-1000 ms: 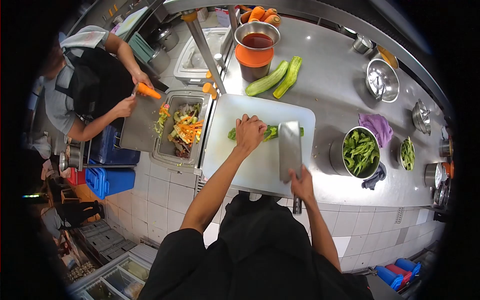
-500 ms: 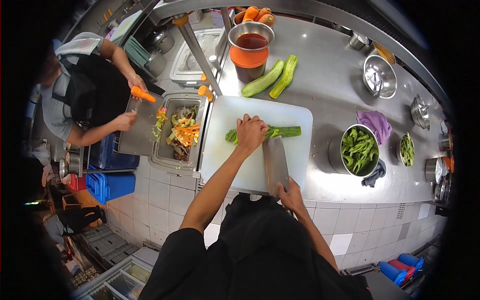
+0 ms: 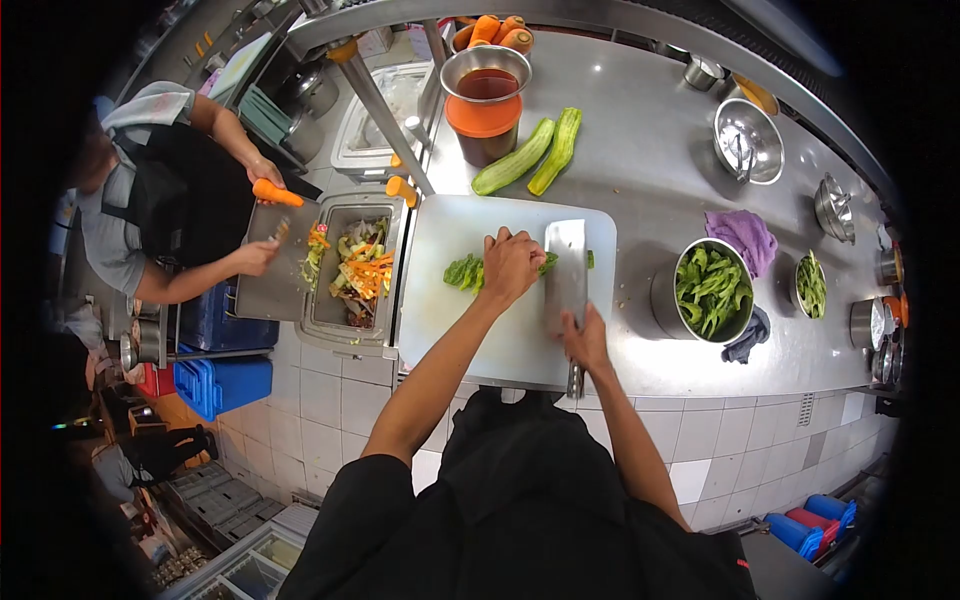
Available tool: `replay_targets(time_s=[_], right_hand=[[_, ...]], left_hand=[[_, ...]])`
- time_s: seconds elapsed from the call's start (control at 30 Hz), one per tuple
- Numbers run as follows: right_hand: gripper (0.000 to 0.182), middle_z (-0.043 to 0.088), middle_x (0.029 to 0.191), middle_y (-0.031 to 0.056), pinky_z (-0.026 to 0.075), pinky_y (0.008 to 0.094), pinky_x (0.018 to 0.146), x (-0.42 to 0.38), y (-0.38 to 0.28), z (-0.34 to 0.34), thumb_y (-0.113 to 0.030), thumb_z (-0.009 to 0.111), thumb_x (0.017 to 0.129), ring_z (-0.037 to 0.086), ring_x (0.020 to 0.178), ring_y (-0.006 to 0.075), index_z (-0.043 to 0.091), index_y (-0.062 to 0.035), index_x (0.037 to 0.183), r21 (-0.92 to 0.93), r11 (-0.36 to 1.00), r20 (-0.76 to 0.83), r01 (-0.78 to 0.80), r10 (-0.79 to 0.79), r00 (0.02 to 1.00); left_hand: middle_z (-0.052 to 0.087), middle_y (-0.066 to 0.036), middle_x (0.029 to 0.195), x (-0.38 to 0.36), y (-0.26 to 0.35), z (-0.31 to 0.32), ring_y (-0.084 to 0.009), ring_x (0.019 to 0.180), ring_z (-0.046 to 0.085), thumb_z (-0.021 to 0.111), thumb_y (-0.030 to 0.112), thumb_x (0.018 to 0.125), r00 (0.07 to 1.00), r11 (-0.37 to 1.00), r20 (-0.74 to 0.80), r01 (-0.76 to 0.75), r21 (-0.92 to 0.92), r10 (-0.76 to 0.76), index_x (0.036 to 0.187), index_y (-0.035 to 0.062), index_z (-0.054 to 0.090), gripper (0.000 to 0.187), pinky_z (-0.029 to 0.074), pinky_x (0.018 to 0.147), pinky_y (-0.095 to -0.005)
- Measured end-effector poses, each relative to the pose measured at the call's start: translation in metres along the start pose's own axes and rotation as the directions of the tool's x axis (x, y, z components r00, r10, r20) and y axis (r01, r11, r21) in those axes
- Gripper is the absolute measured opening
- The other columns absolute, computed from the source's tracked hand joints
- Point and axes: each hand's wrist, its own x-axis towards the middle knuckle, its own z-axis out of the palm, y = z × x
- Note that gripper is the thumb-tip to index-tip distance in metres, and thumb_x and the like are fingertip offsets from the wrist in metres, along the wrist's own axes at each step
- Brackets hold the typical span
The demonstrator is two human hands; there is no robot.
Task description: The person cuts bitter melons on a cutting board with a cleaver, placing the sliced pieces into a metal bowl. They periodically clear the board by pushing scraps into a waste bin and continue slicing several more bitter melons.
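On the white cutting board (image 3: 470,320): left hand (image 3: 512,266) pins green vegetable (image 3: 463,271), right hand (image 3: 585,338) has the cleaver (image 3: 566,272).

From my remote seat I log the left hand's fingers curled and pressed together on top of the vegetable, which lies mid-board; its leafy end sticks out to the left of them, a sliver shows right of the blade. Cleaver stands just beside the left knuckles, blade across the vegetable. Right hand's fingers are wrapped tight round the cleaver handle at the board's near edge. Board sits on the steel table (image 3: 650,130). Beyond it: two whole cucumbers (image 3: 528,155), well apart from either hand. Pot of cut greens (image 3: 711,290) to the right. Scrap bin (image 3: 355,262) left of board; a co-worker's hand (image 3: 262,172) there holds a carrot (image 3: 277,192).
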Motion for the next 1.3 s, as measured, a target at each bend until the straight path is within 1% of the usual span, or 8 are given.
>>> replay_targets(time_s=[0.23,0.3,0.33,0.63,0.8,0.87,0.97,1.3], right_hand=[[0.025,0.072,0.091,0.0139,0.048,0.0317,0.043,-0.087,0.017,-0.032,-0.017,0.063,0.102,0.058,0.046,0.0159,0.060,0.0013,0.119,-0.187,0.982,0.110,-0.023,0.045,0.993],[0.024,0.071,0.084,0.0127,0.046,0.0311,0.043,-0.066,0.022,-0.043,-0.017,0.063,0.102,0.057,0.045,0.0140,0.060,0.0011,0.118,-0.158,0.945,-0.034,0.286,-0.294,0.955],[0.022,0.069,0.076,0.0104,0.045,0.0317,0.041,-0.051,0.016,-0.047,-0.017,0.063,0.103,0.056,0.044,0.0126,0.059,0.0005,0.115,-0.120,0.991,-0.037,0.065,-0.070,0.997],[0.023,0.069,0.077,0.0154,0.048,0.0361,0.039,0.016,-0.007,-0.028,-0.015,0.062,0.101,0.064,0.045,0.0213,0.057,0.0029,0.116,-0.007,0.990,-0.015,-0.143,0.142,0.990],[0.031,0.073,0.094,0.0226,0.056,0.0385,0.050,-0.063,0.025,-0.030,-0.016,0.063,0.100,0.072,0.063,0.0241,0.059,0.0024,0.125,-0.301,0.934,0.063,0.190,-0.180,0.982],[0.032,0.074,0.104,0.0218,0.059,0.0451,0.076,-0.091,-0.036,-0.049,-0.016,0.064,0.100,0.075,0.087,0.0305,0.060,0.0029,0.125,-0.070,0.937,0.149,-0.343,0.350,0.925],[0.021,0.073,0.084,0.0114,0.053,0.0331,0.054,-0.048,0.047,-0.055,-0.016,0.062,0.104,0.065,0.060,0.0151,0.060,0.0014,0.116,-0.067,0.983,-0.042,0.170,-0.173,0.984],[0.023,0.066,0.068,0.0091,0.039,0.0309,0.034,-0.004,-0.001,-0.054,-0.019,0.062,0.104,0.056,0.041,0.0138,0.052,-0.0015,0.116,-0.054,0.991,0.053,-0.124,0.127,0.990]], left_hand=[[0.069,0.003,0.087,0.000,-0.011,-0.004,-0.0246,0.093,0.055,0.076,0.016,0.080,0.999,1.000,-0.036,0.004,-0.005,-0.005,0.074,0.0203,0.076,0.007,0.037,0.083,-0.0428],[0.069,0.003,0.087,0.002,-0.007,-0.002,-0.0246,0.094,0.054,0.077,0.017,0.079,0.999,1.000,-0.054,-0.006,-0.031,0.004,0.074,0.0201,0.075,0.006,0.037,0.083,-0.0425],[0.069,0.003,0.087,0.003,-0.003,-0.001,-0.0246,0.094,0.054,0.077,0.017,0.079,0.999,0.999,-0.053,-0.010,-0.031,0.008,0.074,0.0201,0.075,0.006,0.037,0.083,-0.0425],[0.068,0.005,0.085,0.007,0.016,0.006,-0.0250,0.092,0.055,0.078,0.018,0.081,0.998,0.998,0.007,-0.055,0.021,0.055,0.078,0.0219,0.077,0.005,0.038,0.081,-0.0438],[0.067,0.005,0.085,0.006,0.007,0.006,-0.0246,0.091,0.055,0.078,0.017,0.081,0.999,0.997,-0.016,-0.043,0.071,0.044,0.078,0.0212,0.077,0.005,0.036,0.079,-0.0436],[0.068,0.005,0.086,0.006,0.006,0.005,-0.0248,0.093,0.055,0.078,0.017,0.080,0.999,0.997,-0.016,-0.037,0.070,0.038,0.076,0.0210,0.077,0.006,0.037,0.081,-0.0437],[0.068,0.004,0.087,0.007,0.015,0.012,-0.0250,0.095,0.055,0.078,0.018,0.080,0.997,0.998,-0.040,-0.059,0.004,0.059,0.075,0.0208,0.076,0.007,0.038,0.084,-0.0437],[0.066,0.004,0.084,0.009,0.032,0.023,-0.0261,0.091,0.055,0.075,0.013,0.078,0.997,0.997,-0.035,-0.071,-0.015,0.070,0.074,0.0200,0.073,0.008,0.037,0.081,-0.0428]])
